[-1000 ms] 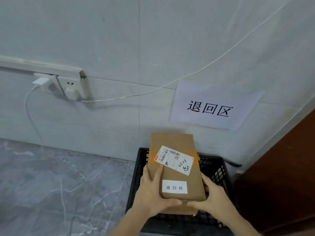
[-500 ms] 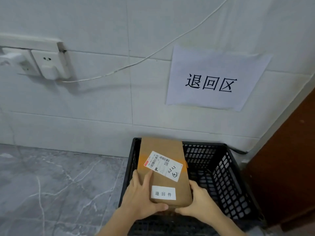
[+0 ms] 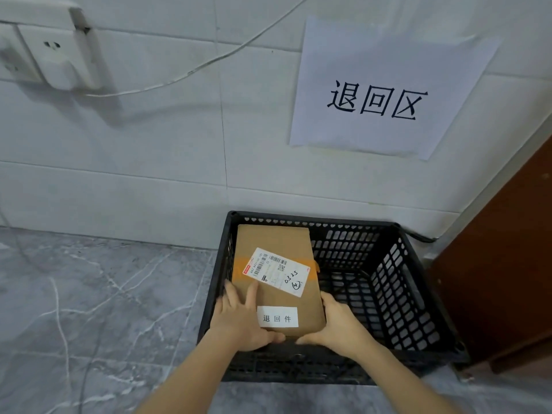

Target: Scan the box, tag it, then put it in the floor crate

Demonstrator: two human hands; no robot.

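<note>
A brown cardboard box (image 3: pixel 273 239) with a shipping label (image 3: pixel 276 271) and a small white printed tag (image 3: pixel 277 317) sits low inside the left half of a black perforated floor crate (image 3: pixel 388 282). Both hands hold its near end. My left hand (image 3: pixel 243 318) grips the near left corner with the thumb lying on top. My right hand (image 3: pixel 340 325) cups the near right corner. The box's underside and the crate floor beneath it are hidden.
The crate stands on grey marble floor (image 3: pixel 89 309) against a white tiled wall. A paper sign (image 3: pixel 379 94) hangs above it. A brown wooden door or cabinet (image 3: pixel 507 279) stands close on the right. A wall socket (image 3: pixel 59 55) with a white cable is at upper left.
Both hands have lowered the box from above the crate rim down into the crate's left side. The view has come closer and lower.
</note>
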